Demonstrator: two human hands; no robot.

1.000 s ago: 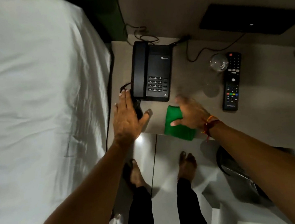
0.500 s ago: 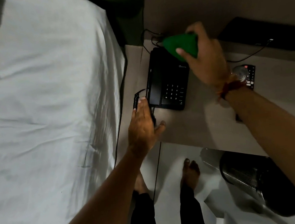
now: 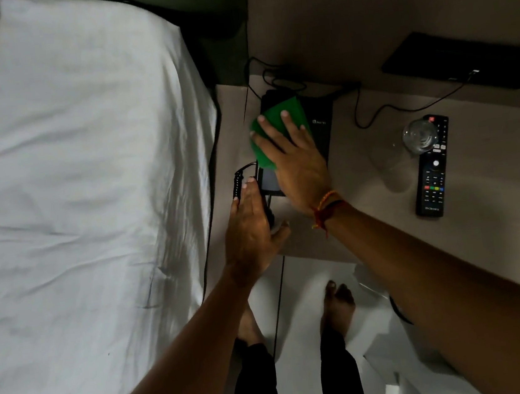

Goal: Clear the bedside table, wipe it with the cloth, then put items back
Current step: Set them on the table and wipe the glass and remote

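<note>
A black desk telephone (image 3: 321,123) sits at the back left of the beige bedside table (image 3: 369,216). My right hand (image 3: 294,163) lies flat on a green cloth (image 3: 278,119), pressing it onto the phone's handset side. My left hand (image 3: 251,230) rests flat on the table's front left corner, fingertips touching the coiled phone cord (image 3: 238,179). A black TV remote (image 3: 432,169) lies to the right, with a clear drinking glass (image 3: 420,136) standing over its top end.
A bed with a white sheet (image 3: 89,201) borders the table on the left. Cables (image 3: 372,111) run from the phone to a dark wall panel (image 3: 464,60). My bare feet stand on the pale floor (image 3: 305,306) below the table edge.
My right hand lifted the green cloth from the table's front, carried it to the back, then came down with it onto the phone. My left hand stayed at the corner.
</note>
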